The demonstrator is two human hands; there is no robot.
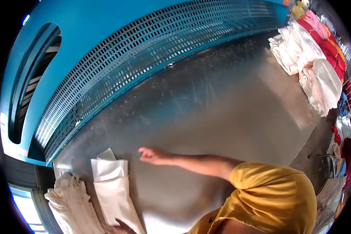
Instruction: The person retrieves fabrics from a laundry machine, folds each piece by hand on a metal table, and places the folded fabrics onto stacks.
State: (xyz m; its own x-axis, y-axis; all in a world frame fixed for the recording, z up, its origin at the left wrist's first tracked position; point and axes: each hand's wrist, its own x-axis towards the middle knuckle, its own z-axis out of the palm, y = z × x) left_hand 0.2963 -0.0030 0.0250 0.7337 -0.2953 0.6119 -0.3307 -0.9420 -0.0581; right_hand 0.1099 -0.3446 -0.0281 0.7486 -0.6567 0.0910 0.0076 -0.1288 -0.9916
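My right hand [154, 156] is over the grey metal surface, to the right of a folded cream cloth [112, 191]. Its fingers are curled together, with nothing visible in them. At the bottom edge my left hand [121, 227] lies on the lower part of that cloth, fingers apart and partly cut off by the frame. The cloth is long and narrow, with a flap sticking out at its top end. Beside it on the left is a bunched pile of cream cloths [72, 202].
A blue machine [105, 19] with a perforated guard [144, 43] borders the far side of the metal table [222, 117]. White folded cloths [300, 50] are heaped at the upper right, beside red fabric [331, 58]. A curved metal bar [327, 156] stands at the right.
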